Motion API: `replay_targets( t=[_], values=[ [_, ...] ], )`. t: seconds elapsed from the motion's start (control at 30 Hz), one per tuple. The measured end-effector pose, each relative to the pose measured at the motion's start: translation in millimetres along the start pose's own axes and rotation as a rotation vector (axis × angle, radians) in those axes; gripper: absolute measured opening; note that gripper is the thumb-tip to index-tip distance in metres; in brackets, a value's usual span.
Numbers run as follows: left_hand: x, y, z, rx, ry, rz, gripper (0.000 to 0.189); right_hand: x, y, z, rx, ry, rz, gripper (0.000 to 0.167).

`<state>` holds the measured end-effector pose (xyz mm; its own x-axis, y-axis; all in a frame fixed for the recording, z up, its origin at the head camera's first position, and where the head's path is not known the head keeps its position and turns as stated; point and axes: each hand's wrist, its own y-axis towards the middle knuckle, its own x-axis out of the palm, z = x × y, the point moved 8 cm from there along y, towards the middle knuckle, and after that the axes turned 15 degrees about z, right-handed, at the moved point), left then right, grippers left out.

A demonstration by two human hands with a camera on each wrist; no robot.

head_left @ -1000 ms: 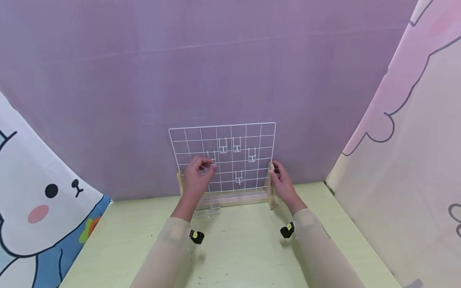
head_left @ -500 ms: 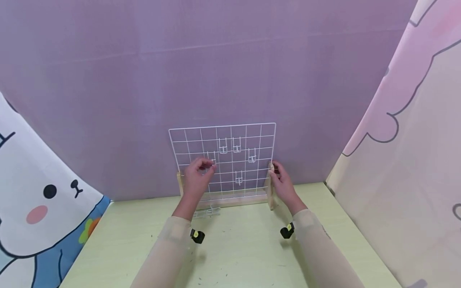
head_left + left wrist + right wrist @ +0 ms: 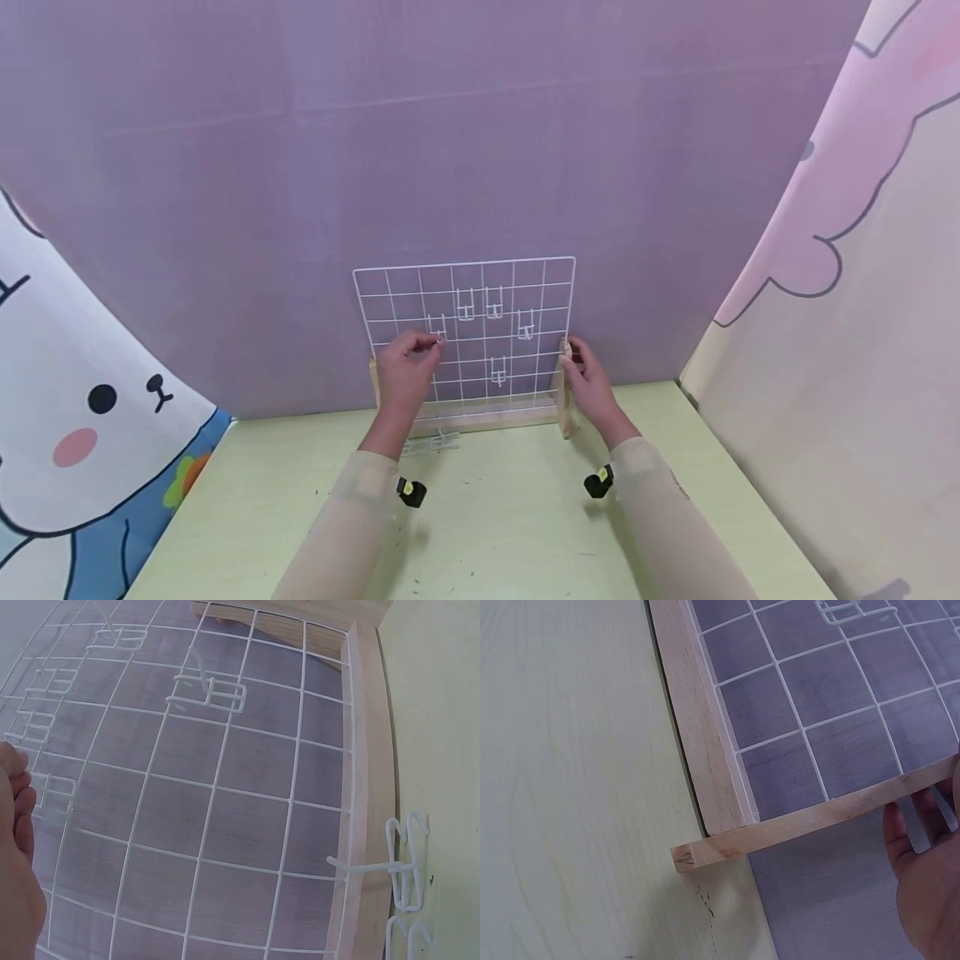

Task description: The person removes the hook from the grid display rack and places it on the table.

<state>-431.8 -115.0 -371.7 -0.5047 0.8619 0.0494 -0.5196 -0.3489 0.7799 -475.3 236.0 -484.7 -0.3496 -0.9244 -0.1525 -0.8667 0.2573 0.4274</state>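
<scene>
A white wire grid panel (image 3: 465,350) stands upright in a wooden stand (image 3: 564,392). My left hand (image 3: 405,371) pinches the prong of a white wire hook (image 3: 437,325) on the left part of the grid; in the left wrist view that hand (image 3: 16,885) is cut off by the edge, and its fingertips partly hide the hook. My right hand (image 3: 588,379) grips the upper part of the stand's right post. In the right wrist view its fingers (image 3: 896,832) bend against the wooden post (image 3: 810,825), and the thumb is out of sight.
Several more wire hooks hang on the grid, one of them low (image 3: 498,371). Loose hooks (image 3: 433,442) lie on the pale table (image 3: 495,508) before the stand's left side. A purple backdrop (image 3: 465,150) rises behind, with printed cloths at both sides.
My left fingers and the hook they pinch have shifted slightly left on the grid. The right hand stays on the post.
</scene>
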Motion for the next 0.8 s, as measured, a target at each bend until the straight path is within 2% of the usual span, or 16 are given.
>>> replay_targets(
  t=[0.43, 0.8],
  values=[
    [-6.0, 4.7, 4.3, 0.009, 0.039, 0.039, 0.008, 0, 0.3, 1, 0.016, -0.003, -0.012, 0.051],
    [-8.2, 7.2, 11.7, -0.006, -0.074, 0.051, 0.009, -1, -0.4, -3, 0.015, 0.005, -0.012, 0.049]
  ],
)
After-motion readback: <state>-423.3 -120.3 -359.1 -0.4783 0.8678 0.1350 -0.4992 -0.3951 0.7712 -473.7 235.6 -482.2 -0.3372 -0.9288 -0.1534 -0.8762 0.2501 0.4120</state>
